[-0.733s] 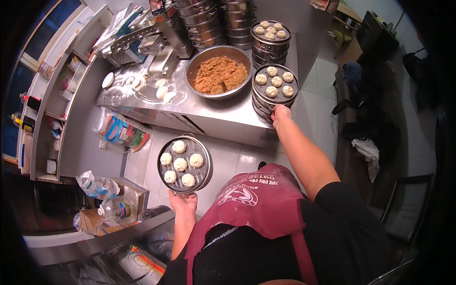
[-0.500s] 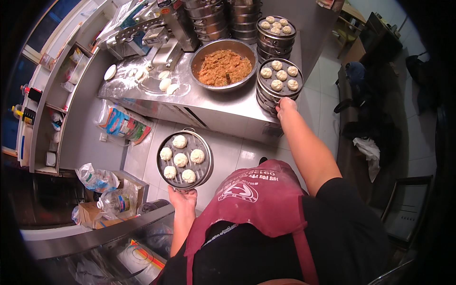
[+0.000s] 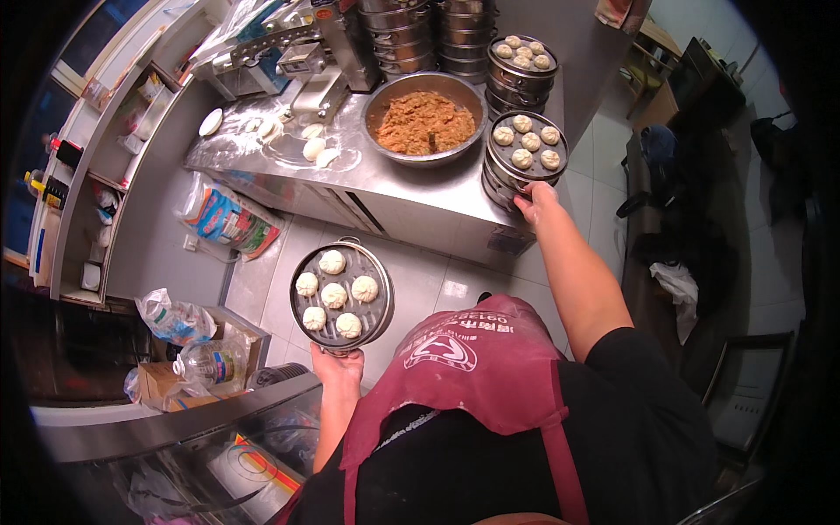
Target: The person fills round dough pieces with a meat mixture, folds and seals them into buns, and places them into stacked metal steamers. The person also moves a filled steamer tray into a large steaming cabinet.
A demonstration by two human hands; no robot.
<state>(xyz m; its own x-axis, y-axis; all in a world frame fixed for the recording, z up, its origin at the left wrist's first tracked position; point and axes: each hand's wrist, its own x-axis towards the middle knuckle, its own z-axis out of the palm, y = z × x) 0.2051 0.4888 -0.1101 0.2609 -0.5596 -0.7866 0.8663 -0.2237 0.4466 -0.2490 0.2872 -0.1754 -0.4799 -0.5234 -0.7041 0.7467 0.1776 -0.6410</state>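
Low at centre-left, my left hand (image 3: 338, 360) supports a round metal steamer tray (image 3: 382, 322) from beneath its near rim, fingers hidden under it. Several pleated white buns (image 3: 333, 296) sit spaced out on its dark perforated base. My right arm reaches forward to the counter's right end. There my right hand (image 3: 541, 203) grips the near side of the top steamer tray (image 3: 547, 175) on a short stack; its fingertips are partly hidden. That tray also bears several pleated buns (image 3: 530, 141).
On the steel counter (image 3: 350, 173) stand a wide metal bowl of orange-brown filling (image 3: 426, 122), flattened dough rounds (image 3: 314, 149) in flour, and a dough machine (image 3: 319, 92). Behind are tall steamer stacks (image 3: 398, 39) and another bun-topped stack (image 3: 520, 79). A bagged sack (image 3: 229, 219) leans below.
The counter and everything on it sit slightly farther right in the picture, as the view has shifted. Both hands keep their hold; the left tray has hardly moved.
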